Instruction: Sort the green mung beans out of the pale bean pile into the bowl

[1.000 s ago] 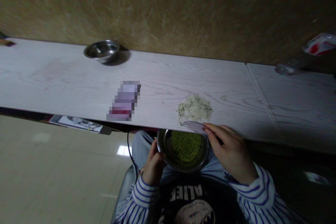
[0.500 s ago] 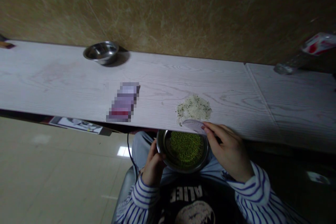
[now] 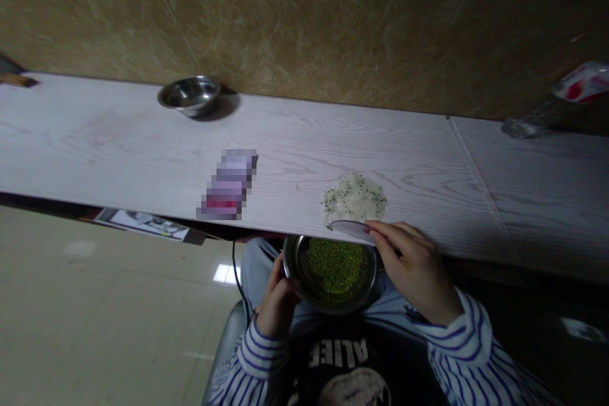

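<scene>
Head view, round metal bowl (image 3: 328, 308), green grains (image 3: 335, 268), speckled mound (image 3: 356, 198)

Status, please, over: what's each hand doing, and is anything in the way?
Left hand gripping metal bowl of green grains. Right hand pinching disc at near edge of white, green-flecked pile. Disc between pile and bowl; pixelated object off left.

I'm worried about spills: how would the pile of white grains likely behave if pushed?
The pile would probably spread rather than slide as one, since it looks like loose, small grains. Some could easily drop off, as it lies close to the near edge of the table. The bowl in the left hand, below that edge, might catch some.
</scene>
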{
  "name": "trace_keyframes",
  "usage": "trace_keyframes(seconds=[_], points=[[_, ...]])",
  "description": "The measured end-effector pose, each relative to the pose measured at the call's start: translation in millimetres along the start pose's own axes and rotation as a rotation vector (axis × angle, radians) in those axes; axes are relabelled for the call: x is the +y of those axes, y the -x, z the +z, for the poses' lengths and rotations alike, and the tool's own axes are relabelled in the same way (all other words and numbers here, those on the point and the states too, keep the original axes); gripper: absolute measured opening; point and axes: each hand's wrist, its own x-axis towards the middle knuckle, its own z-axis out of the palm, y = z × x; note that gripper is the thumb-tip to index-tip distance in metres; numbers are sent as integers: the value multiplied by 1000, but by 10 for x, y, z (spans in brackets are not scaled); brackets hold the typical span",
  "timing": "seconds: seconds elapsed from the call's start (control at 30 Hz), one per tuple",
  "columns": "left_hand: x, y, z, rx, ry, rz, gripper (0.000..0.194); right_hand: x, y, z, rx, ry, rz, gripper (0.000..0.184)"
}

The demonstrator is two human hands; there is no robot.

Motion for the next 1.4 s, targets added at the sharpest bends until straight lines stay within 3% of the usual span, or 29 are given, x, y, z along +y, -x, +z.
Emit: trace_keyframes(seconds=[1.03,1.4], points=[[13,15,27,-9,-25,-22,60,-2,-17,-58,-27,-58,4,23],[-4,4,-10,-2,-5,-28,62,-94,-69,-1,-23,-56,-67,22]])
